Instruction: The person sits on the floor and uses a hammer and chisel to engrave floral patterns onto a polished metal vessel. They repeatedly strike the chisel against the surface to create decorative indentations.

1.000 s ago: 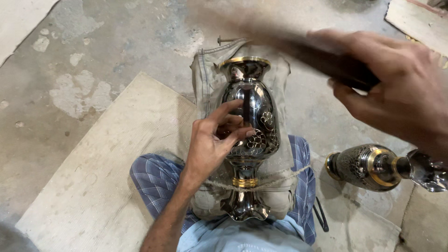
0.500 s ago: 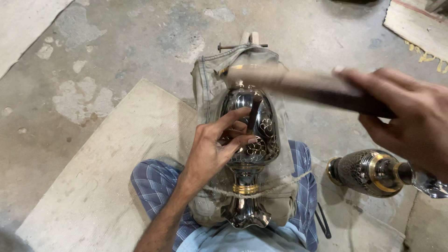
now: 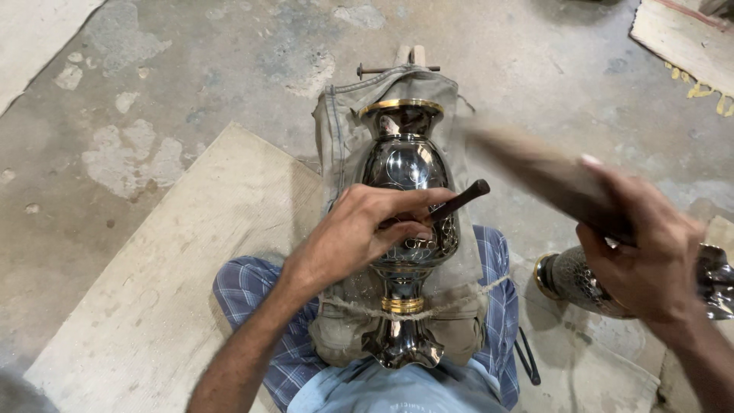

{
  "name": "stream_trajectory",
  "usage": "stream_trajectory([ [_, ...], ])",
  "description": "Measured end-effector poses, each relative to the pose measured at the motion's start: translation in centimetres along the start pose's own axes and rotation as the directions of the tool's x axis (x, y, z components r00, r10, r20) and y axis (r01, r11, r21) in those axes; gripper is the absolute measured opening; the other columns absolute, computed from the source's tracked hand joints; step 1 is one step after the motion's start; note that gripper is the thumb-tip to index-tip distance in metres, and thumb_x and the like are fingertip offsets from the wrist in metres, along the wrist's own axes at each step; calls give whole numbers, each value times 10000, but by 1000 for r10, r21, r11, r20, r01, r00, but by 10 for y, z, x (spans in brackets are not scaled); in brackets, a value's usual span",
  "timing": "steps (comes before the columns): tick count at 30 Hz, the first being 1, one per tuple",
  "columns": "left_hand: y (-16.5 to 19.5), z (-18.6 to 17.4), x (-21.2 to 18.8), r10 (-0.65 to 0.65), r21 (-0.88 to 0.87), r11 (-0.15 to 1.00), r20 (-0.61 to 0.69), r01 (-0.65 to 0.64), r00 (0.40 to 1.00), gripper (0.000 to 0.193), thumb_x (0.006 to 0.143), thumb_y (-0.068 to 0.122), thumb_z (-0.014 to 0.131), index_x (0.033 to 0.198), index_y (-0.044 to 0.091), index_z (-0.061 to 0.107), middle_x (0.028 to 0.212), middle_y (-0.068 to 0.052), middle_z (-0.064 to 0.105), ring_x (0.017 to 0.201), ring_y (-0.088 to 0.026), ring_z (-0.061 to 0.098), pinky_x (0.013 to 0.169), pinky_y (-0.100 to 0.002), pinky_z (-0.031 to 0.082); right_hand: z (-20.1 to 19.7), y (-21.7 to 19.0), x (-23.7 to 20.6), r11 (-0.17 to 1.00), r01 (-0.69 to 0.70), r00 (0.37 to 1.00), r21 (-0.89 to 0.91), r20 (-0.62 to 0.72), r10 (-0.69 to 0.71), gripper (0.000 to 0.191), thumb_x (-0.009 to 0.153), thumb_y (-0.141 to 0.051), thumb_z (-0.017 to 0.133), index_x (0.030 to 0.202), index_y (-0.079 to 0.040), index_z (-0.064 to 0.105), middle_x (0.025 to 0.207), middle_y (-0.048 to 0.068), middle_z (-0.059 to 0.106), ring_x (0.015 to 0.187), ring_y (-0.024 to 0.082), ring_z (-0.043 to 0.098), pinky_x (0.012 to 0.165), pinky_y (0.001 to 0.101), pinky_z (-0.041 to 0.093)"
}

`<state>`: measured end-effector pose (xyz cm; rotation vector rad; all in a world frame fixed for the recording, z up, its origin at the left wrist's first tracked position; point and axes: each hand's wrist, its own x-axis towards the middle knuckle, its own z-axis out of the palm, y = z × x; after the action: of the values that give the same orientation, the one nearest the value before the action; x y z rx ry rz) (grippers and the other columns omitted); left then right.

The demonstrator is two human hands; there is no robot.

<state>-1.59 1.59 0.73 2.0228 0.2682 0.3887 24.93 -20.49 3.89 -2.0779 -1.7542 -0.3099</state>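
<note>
**Partly blurred: vase under chisel, striker in motion**

Clearly the striker (image 3: 550,180) in the right hand (image 3: 638,256) was smeared by motion; it read as a dark brown wooden bar, its far end indistinct, so its exact shape could not be told. The right hand was wrapped tight around its near end, and the wrist ran out of the picture at the lower right.

The left hand (image 3: 367,229) lay on the belly of the dark metal vase (image 3: 405,164), fingers pinched around a slim dark chisel (image 3: 459,203); the tip was hidden under the fingers. The hand also covered part of the vase's engraved pattern.

The vase lay lengthwise over the person's lap on a grey cloth pad (image 3: 336,138), gold-rimmed mouth pointing away, foot toward the body. A rope (image 3: 459,302) crossed its gold-banded stem. A wooden post with a metal pin (image 3: 397,69) showed just beyond the pad.

A second vase (image 3: 573,279) lay on its side to the right, mostly concealed behind the right hand. A pale mat (image 3: 153,291) covered the concrete floor (image 3: 191,69).

Count: two vases, one chisel, one striker, one rope.
</note>
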Motion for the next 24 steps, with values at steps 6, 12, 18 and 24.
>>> stream_trajectory([
  [6,-8,-2,8,101,65,992,120,-109,988,498,872,108,722,1344,241,634,1110,-7,796,882,-126,795,832,-349,669,27,15,-45,995,-82,997,-63,-15,82,531,930,-53,747,1443,-40,609,1017,151,726,749,224,684,651,355,600],
  [12,-9,-3,10,204,109,967,195,-228,959,472,890,82,701,1305,304,668,1155,42,797,912,-87,779,868,-350,650,46,31,-71,999,18,984,-48,-175,-26,369,947,-121,647,1309,-48,662,947,136,731,734,233,685,560,358,551],
  [18,-1,-5,6,153,319,910,336,-265,929,575,933,-16,594,1362,365,628,1089,46,794,841,-109,752,759,-336,658,49,43,-88,982,177,945,-64,-269,-188,423,947,-248,764,1283,-56,591,1020,163,702,853,302,705,732,402,600],
  [24,-12,-14,-4,4,-1,1000,-157,-4,988,471,961,163,722,1400,259,582,1093,-56,798,936,-154,805,806,-336,719,29,47,-66,934,-356,925,1,145,352,573,931,-169,713,1462,-51,533,996,143,694,785,224,707,677,355,625],
])
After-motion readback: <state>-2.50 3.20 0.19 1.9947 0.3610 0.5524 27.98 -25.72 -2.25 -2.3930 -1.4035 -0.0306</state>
